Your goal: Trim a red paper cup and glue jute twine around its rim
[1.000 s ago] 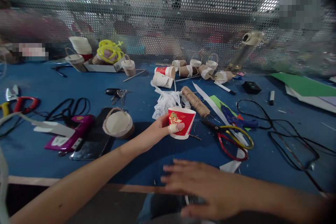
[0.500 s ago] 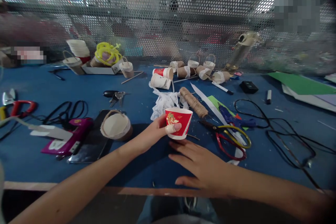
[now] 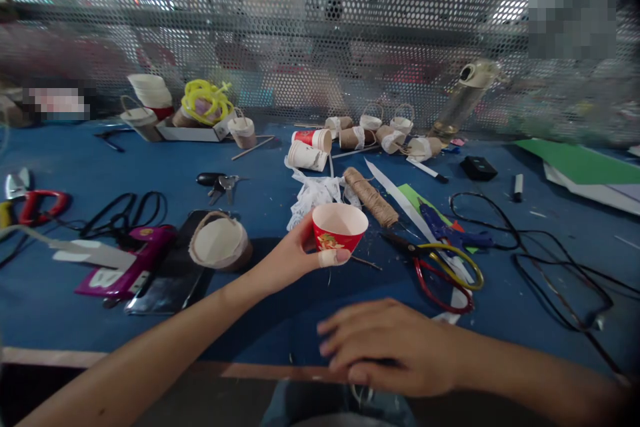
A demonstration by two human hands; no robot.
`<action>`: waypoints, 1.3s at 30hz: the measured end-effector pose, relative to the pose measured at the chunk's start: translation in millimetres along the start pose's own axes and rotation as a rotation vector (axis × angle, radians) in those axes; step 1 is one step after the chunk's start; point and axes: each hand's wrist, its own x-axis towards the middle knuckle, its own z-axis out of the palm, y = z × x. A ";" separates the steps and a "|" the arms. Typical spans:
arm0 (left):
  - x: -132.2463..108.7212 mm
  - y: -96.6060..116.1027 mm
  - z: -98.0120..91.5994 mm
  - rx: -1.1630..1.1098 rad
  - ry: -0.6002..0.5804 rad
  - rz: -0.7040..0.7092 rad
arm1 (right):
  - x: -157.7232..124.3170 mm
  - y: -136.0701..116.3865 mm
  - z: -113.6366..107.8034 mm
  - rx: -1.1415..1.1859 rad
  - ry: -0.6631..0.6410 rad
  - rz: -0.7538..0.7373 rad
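A short red paper cup (image 3: 345,235) with a printed picture sits in my left hand (image 3: 305,248), the thumb across its front and the white inside showing. A bandage wraps that thumb. My right hand (image 3: 383,343) hovers near the table's front edge, apart from the cup, its fingers loosely bent and holding nothing. Behind the cup lie a heap of white lace (image 3: 315,192) and a roll of brown twine (image 3: 370,197). Scissors (image 3: 440,263) with one red and one yellow handle lie to the right. A small twine-handled basket (image 3: 220,241) stands left of my left hand.
A purple glue gun (image 3: 133,263) and a dark flat phone-like slab (image 3: 175,280) lie left. Keys (image 3: 220,183), a blue glue gun (image 3: 450,227) and black cable (image 3: 560,260) are spread about. Small baskets (image 3: 385,133) and paper cups (image 3: 307,150) line the back, before a perforated metal screen (image 3: 300,33).
The cup has tipped toward me, so its inside shows. My right hand has drawn back from below the cup toward the table's front edge, its fingers bending.
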 end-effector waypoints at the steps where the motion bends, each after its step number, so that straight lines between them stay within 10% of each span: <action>1: -0.1 -0.8 -0.8 0.020 0.001 0.006 | -0.9 0.6 0.6 -0.101 0.042 0.051; 4: -0.3 -1.2 -1.1 0.057 -0.012 0.008 | -3.0 3.2 2.4 -0.379 0.047 0.180; 9: 0.2 1.8 0.9 0.081 -0.010 -0.036 | -1.7 3.2 1.4 -0.006 -0.112 -0.200; 14: 2.1 2.2 -1.0 0.096 0.043 0.029 | -3.2 4.2 1.8 -0.402 0.002 0.216; 18: 3.5 4.4 -0.3 0.078 0.134 0.052 | -5.9 1.4 5.4 0.013 -0.088 -0.155; 25: 1.5 9.9 6.1 -0.066 0.180 0.066 | -5.0 -3.1 -17.3 -0.118 0.298 0.117; 39: -6.4 18.1 -5.5 0.094 0.084 0.249 | 1.6 -12.0 -74.7 -0.505 0.461 0.343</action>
